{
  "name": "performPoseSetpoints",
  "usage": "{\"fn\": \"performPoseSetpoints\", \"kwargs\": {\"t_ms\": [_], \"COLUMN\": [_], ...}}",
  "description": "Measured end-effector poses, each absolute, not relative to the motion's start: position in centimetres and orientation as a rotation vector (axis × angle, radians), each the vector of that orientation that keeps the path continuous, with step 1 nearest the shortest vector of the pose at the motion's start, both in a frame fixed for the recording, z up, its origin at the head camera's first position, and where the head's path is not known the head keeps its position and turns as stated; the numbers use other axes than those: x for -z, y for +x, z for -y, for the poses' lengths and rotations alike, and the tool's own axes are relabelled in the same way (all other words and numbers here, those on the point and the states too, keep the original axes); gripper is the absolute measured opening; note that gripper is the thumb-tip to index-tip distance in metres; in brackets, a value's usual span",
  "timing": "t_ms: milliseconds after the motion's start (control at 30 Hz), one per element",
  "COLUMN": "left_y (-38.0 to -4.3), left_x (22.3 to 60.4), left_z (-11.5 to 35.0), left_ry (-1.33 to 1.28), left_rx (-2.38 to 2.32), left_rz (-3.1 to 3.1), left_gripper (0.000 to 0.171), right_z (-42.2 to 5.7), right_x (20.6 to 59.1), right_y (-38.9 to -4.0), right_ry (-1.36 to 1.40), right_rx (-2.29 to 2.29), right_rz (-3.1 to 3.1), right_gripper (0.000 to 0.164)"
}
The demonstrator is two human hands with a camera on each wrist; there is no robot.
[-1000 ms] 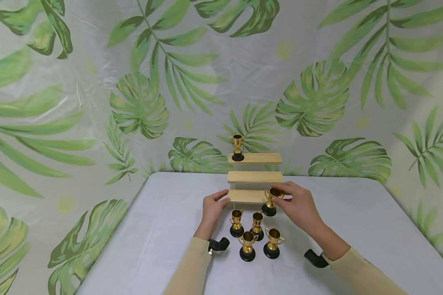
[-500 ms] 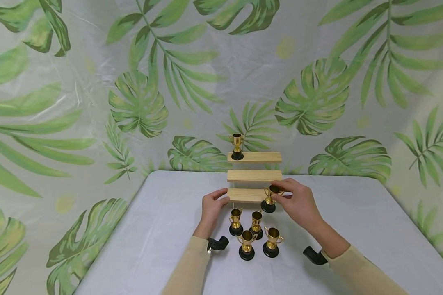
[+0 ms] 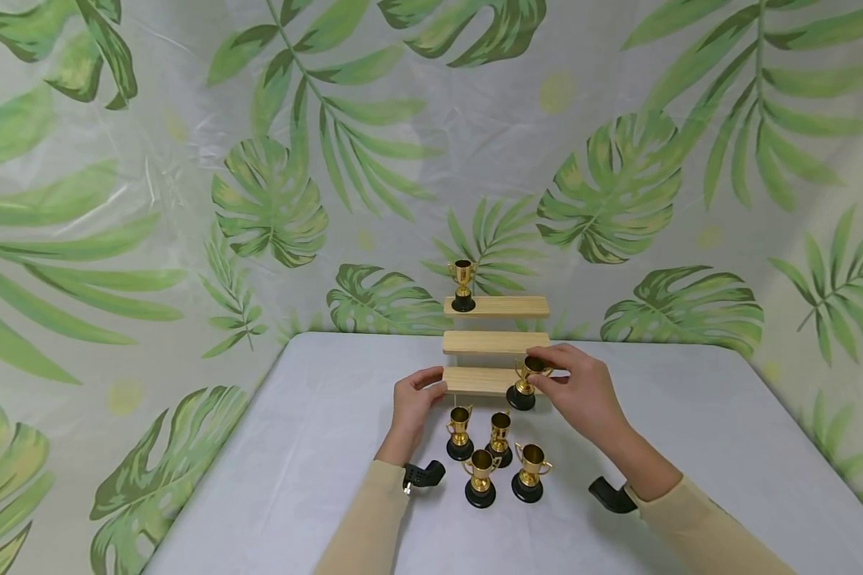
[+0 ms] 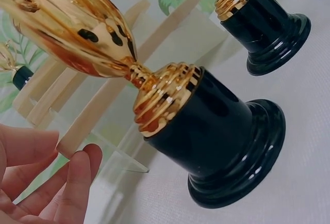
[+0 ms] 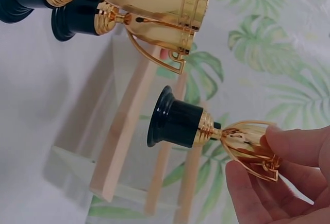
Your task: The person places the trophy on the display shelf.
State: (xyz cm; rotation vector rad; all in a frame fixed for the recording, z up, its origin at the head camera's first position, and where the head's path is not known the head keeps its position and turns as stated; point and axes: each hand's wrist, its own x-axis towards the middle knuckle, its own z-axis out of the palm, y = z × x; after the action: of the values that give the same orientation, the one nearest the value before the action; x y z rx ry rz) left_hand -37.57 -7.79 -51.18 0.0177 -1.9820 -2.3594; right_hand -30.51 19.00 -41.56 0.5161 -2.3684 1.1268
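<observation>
My right hand point(image 3: 584, 393) pinches a small gold trophy cup point(image 3: 521, 398) by its bowl and handles. Its black base hangs in front of the right end of the lowest wooden board point(image 3: 478, 380) of a three-tier shelf. In the right wrist view the held trophy cup point(image 5: 178, 122) is tilted in that view, its base apart from the boards. My left hand point(image 3: 411, 409) holds the left end of the lowest board between thumb and fingers, as the left wrist view shows at the board's end point(image 4: 77, 140). Another trophy cup point(image 3: 463, 287) stands on the top board's left end.
Several more trophy cups stand on the white-covered table before the shelf, among them one front left point(image 3: 481, 479) and one front right point(image 3: 530, 473). The middle board point(image 3: 496, 343) lies between the other tiers. A leaf-patterned sheet point(image 3: 374, 200) hangs behind.
My right hand has raised the trophy cup slightly and brought it a little closer over the lowest board. My left hand stays at the board's end.
</observation>
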Motion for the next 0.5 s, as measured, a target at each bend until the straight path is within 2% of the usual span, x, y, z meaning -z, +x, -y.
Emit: {"fn": "performPoseSetpoints", "kwargs": {"t_ms": [500], "left_y": [-37.92], "left_x": [51.84], "left_z": [7.73], "left_ry": [0.035], "left_rx": [2.374], "left_rz": [1.945], "left_gripper": [0.033], "right_z": [-18.95], "right_x": [40.71], "right_y": [-30.81], "right_ry": [0.529], "right_rx": [-1.102], "right_rz": [2.358], "right_gripper": [0.038]}}
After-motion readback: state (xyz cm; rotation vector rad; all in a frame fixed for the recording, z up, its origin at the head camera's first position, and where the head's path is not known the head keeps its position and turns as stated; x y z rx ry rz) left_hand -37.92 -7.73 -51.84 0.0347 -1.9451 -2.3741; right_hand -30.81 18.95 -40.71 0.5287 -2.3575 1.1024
